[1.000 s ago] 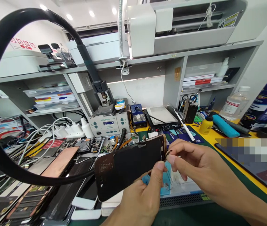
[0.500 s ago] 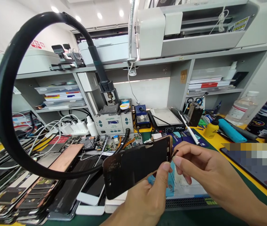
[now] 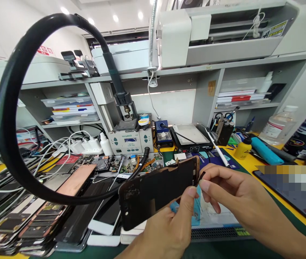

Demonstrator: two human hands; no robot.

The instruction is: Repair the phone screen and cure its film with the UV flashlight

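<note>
A dark phone screen [image 3: 158, 190] is held tilted above the bench, its back side facing me. My left hand [image 3: 171, 223] grips it near its right end, thumb on the front edge and the fingers hidden behind. At that same end my right hand [image 3: 223, 187] pinches a small dark strip [image 3: 202, 176] between thumb and forefinger. Whether the strip is attached to the screen I cannot tell. Below the hands lie a blue sheet [image 3: 196, 212] and a pale surface, partly covered by them.
Stacked phone parts [image 3: 40, 219] fill the left. A thick black hose [image 3: 4, 118] arcs from the hot air station [image 3: 128, 141] across the left side. A heating plate [image 3: 188, 135], a yellow bottle [image 3: 242, 149] and a dark tablet-like panel [image 3: 284, 201] are at the right.
The screen has turned very slightly in my left hand's grip. Both hands keep their hold and nearly their place; the whole view has shifted a little.
</note>
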